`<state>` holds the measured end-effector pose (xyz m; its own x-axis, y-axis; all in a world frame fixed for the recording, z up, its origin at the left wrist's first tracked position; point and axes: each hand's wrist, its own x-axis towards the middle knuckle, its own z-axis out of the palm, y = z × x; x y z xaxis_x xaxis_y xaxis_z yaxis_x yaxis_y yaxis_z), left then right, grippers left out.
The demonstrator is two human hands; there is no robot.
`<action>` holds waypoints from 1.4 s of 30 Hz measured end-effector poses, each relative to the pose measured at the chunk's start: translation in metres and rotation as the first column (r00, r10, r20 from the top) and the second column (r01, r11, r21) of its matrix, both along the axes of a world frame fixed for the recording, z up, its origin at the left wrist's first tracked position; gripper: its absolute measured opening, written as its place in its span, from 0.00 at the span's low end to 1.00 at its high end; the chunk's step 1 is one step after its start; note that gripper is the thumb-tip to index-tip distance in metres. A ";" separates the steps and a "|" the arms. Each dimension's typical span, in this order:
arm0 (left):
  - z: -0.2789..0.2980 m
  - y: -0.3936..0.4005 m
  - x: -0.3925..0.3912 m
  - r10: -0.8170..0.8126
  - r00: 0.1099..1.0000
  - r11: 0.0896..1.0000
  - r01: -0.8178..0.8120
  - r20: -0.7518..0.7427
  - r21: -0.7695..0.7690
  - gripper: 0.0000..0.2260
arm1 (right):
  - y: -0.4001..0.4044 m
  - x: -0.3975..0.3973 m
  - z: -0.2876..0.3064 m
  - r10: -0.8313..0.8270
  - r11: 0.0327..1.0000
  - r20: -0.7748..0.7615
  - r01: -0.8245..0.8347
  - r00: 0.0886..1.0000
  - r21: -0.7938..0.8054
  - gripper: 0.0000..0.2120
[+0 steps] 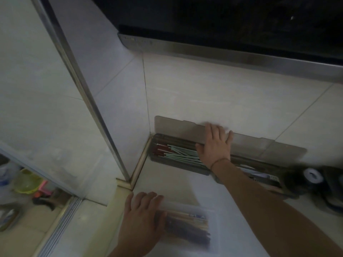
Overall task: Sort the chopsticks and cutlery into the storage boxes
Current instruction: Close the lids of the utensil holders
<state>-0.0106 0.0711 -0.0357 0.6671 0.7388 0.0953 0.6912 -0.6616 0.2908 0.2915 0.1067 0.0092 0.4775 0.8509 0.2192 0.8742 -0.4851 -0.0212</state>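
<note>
Two hands, both flat with straight fingers: right hand (215, 143) presses raised lid (178, 127) of grey wall-side box (178, 164) holding chopsticks (178, 153); left hand (143, 217) rests on clear box (209, 216) of chopsticks near counter edge.

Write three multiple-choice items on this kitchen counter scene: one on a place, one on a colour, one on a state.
1. Where does the grey storage box stand?
A. in the counter's corner, against the tiled wall
B. on the floor
C. on a stove

2. Which colours do the chopsticks in it show?
A. yellow and black
B. pale green and dark red
C. all white

3. How is its lid?
A. shut flat
B. lying on the counter
C. raised against the wall

Key: 1 A, it sits where counter meets wall; 2 B, green shafts and red ends show; 3 C, the right hand rests open on the upright lid.
</note>
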 end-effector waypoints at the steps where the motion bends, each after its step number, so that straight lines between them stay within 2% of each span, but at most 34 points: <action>1: 0.000 -0.001 0.000 0.003 1.000 1.000 -0.003 -0.002 0.001 0.19 | 0.001 -0.001 0.000 0.003 1.000 0.004 -0.003 1.000 -0.006 0.35; 5: 0.003 -0.001 0.000 0.003 1.000 1.000 -0.003 -0.006 -0.005 0.19 | -0.009 -0.006 -0.006 0.087 0.995 0.064 -0.090 0.994 0.044 0.24; 7: 0.003 -0.001 0.001 0.004 1.000 1.000 -0.004 -0.006 -0.005 0.19 | -0.024 -0.014 -0.020 0.195 0.981 0.045 -0.194 0.980 -0.021 0.25; 10: 0.004 -0.002 0.002 0.004 1.000 1.000 -0.004 -0.005 -0.004 0.19 | -0.047 -0.026 -0.042 0.288 0.897 -0.071 -0.295 0.955 -0.330 0.34; 11: 0.003 -0.002 0.002 0.004 1.000 1.000 -0.004 -0.006 -0.001 0.20 | -0.052 -0.026 -0.047 0.285 0.880 -0.093 -0.299 0.954 -0.370 0.36; 14: 0.000 -0.002 0.001 0.003 1.000 1.000 -0.003 -0.003 0.004 0.20 | -0.056 -0.015 -0.043 0.294 0.899 -0.135 -0.322 0.946 -0.297 0.30; 16: -0.003 -0.001 0.001 -0.005 1.000 1.000 0.005 0.000 0.009 0.20 | -0.061 0.002 -0.027 0.258 0.952 -0.106 -0.272 0.960 -0.144 0.28; 18: -0.005 0.000 0.001 -0.007 1.000 1.000 0.007 -0.001 0.016 0.20 | -0.071 0.029 -0.008 0.107 0.994 -0.061 -0.107 0.992 0.004 0.28; 21: -0.006 0.000 0.002 -0.001 1.000 1.000 0.001 -0.006 0.015 0.20 | -0.091 0.076 0.020 -0.135 0.980 -0.050 0.141 0.990 0.144 0.30; 24: -0.003 -0.001 0.002 0.019 1.000 1.000 -0.019 -0.008 0.012 0.20 | -0.104 0.105 0.030 -0.229 0.973 -0.026 0.230 0.973 0.035 0.25; 26: 0.000 -0.002 0.003 0.022 1.000 1.000 -0.022 -0.007 0.014 0.21 | -0.106 0.110 0.027 -0.213 0.971 0.043 0.216 0.976 -0.098 0.26; 28: 0.002 -0.004 0.003 0.022 1.000 1.000 -0.021 -0.020 0.013 0.21 | -0.103 0.109 0.024 -0.198 0.965 0.075 0.208 0.977 -0.157 0.28; 31: 0.004 -0.005 0.004 0.028 0.999 0.999 -0.027 -0.030 0.017 0.21 | -0.098 0.105 0.021 -0.233 0.958 0.070 0.241 0.970 -0.158 0.29; 36: 0.007 -0.006 0.004 0.025 0.999 0.999 -0.024 -0.038 0.021 0.24 | -0.106 0.104 0.015 -0.230 0.969 0.092 0.237 0.969 -0.069 0.24; 39: 0.007 -0.005 0.004 0.027 0.998 1.000 -0.027 -0.052 0.005 0.21 | -0.127 0.085 -0.002 -0.137 0.990 -0.007 0.138 0.990 0.032 0.31; 40: 0.007 -0.005 0.004 0.026 0.998 1.000 -0.026 -0.056 -0.002 0.21 | -0.137 0.075 -0.014 -0.113 0.994 -0.047 0.112 0.993 -0.016 0.34; 42: 0.007 -0.004 0.003 0.027 0.997 1.000 -0.028 -0.067 -0.010 0.21 | -0.156 0.055 -0.044 -0.120 0.968 -0.150 0.082 0.981 -0.238 0.38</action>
<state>-0.0075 0.0669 -0.0285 0.6510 0.7579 0.0432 0.7274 -0.6391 0.2500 0.3465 -0.0491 -0.0351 0.5765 0.8147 -0.0634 0.8145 -0.5791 -0.0360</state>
